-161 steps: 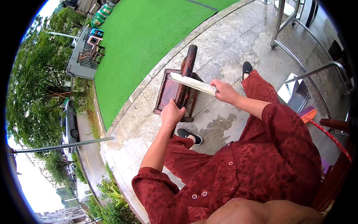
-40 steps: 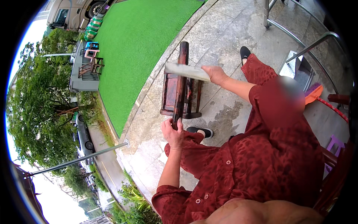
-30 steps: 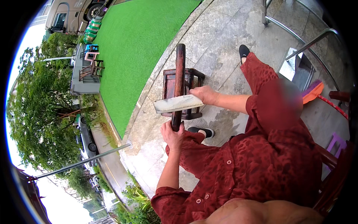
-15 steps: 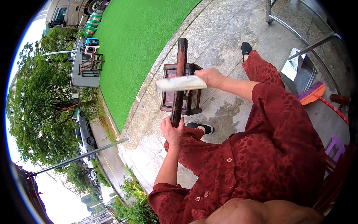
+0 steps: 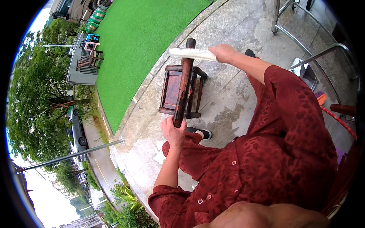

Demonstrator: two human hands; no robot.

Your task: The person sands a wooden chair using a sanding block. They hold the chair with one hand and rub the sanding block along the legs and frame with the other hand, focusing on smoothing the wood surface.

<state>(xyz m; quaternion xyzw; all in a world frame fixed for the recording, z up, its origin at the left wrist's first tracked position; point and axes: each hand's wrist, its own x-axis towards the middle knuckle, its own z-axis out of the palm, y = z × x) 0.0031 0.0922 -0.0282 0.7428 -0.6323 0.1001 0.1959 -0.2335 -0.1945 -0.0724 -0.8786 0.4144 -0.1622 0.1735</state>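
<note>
My left hand [image 5: 172,131] grips the near end of a long dark brown wooden pole [image 5: 184,79] that runs away from me, lying over a small dark wooden stool [image 5: 172,89]. My right hand [image 5: 223,53] holds a pale, flat strip-like piece [image 5: 191,54] crosswise against the pole's far end. Both arms wear dark red patterned sleeves. My left foot in a black shoe [image 5: 200,133] shows beside the stool.
Grey paved floor [image 5: 224,98] with damp patches lies under the stool. A green artificial lawn [image 5: 140,41] spreads to the left. Metal railings [image 5: 311,45] stand at the upper right. An orange and red object [image 5: 334,114] sits at the right. Trees and parked cars lie far below on the left.
My right hand has carried the pale strip along the pole from the middle up to its far end. The left hand has stayed on the near end.
</note>
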